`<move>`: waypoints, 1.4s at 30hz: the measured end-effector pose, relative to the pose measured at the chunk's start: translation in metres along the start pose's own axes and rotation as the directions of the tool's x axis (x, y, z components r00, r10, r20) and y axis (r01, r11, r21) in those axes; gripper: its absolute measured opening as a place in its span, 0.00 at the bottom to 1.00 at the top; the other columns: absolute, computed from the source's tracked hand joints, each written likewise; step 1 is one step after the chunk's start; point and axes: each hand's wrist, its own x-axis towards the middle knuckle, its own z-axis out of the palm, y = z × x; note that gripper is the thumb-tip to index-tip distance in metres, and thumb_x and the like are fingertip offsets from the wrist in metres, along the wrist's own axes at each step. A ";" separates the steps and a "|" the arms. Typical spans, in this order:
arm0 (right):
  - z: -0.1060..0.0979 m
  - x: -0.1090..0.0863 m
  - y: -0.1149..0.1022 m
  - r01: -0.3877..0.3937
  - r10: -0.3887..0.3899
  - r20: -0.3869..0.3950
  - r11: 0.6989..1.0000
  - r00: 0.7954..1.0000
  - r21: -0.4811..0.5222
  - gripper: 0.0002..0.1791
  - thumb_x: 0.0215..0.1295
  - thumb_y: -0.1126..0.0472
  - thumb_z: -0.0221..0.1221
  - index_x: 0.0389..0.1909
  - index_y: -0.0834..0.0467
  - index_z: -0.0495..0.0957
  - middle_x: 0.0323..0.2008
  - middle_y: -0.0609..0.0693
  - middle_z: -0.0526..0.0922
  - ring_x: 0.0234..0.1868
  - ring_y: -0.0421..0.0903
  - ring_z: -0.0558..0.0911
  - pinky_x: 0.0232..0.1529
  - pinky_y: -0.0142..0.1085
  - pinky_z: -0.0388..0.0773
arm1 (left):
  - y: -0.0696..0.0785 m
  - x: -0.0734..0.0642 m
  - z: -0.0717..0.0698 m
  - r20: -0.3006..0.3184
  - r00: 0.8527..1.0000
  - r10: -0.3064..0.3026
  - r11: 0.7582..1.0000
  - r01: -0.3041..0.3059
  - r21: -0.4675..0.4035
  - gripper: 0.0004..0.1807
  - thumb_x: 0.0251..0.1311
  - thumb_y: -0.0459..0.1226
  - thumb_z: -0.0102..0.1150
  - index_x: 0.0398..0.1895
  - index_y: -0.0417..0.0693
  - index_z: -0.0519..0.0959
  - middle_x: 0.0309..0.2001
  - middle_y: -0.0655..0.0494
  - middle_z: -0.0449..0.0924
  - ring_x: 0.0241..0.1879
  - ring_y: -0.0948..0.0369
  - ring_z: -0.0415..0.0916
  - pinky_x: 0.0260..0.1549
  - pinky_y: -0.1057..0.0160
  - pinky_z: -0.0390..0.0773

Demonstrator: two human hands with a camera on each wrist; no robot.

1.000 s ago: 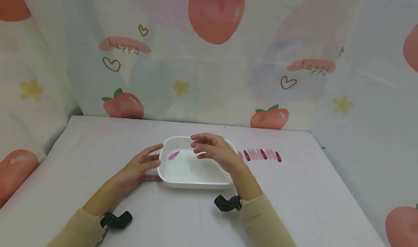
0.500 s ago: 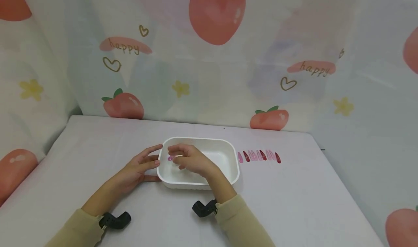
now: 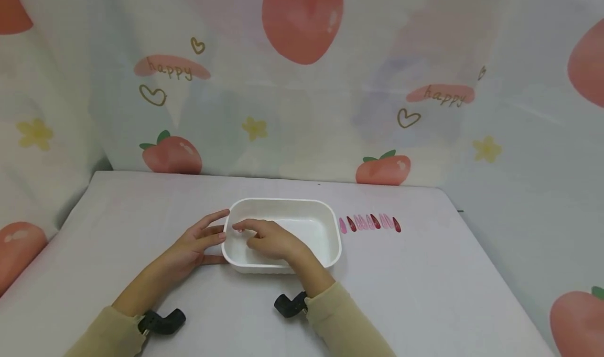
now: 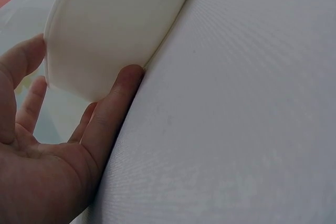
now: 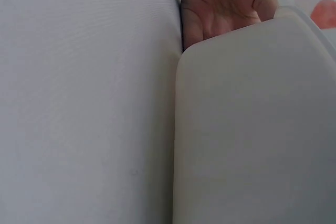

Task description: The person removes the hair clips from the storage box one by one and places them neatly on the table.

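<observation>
A white rectangular tray (image 3: pixel 302 269) stands on the table in the head view. My left hand (image 3: pixel 191 244) touches its left end, fingers spread and fairly straight. In the left wrist view, the thumb (image 4: pixel 113 108) lies along the tray's lower edge and the fingertips meet its rim. My right hand (image 3: pixel 276 241) is inside the tray at the left, index finger stretched out, thumb apart from it. Under that finger a bit of a pink snap hair clip (image 3: pixel 239 230) shows; the rest is hidden. The right wrist view shows the tray's outer wall (image 5: pixel 252 129) with the left hand's palm behind it.
To the right of the tray, several pink and dark red snap hair clips (image 3: pixel 370 222) lie side by side in a row. A white cloth covers the table (image 3: pixel 439 283). A patterned curtain (image 3: pixel 302 116) hangs behind and at both sides.
The right hand has moved left and down into the tray, from above its right part to the pink hair clip, its index finger now extended. The left hand stays at the tray's end.
</observation>
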 end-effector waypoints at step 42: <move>-0.001 0.001 -0.001 -0.120 0.105 -0.105 0.982 0.989 -0.145 0.20 0.49 0.75 0.63 0.37 0.48 0.83 0.31 0.43 0.79 0.33 0.40 0.75 0.36 0.31 0.73 | 0.001 0.000 0.000 -0.018 1.000 -0.022 1.000 0.022 -0.007 0.34 0.72 0.34 0.53 0.78 0.57 0.54 0.75 0.37 0.53 0.62 0.49 0.69 0.51 0.41 0.81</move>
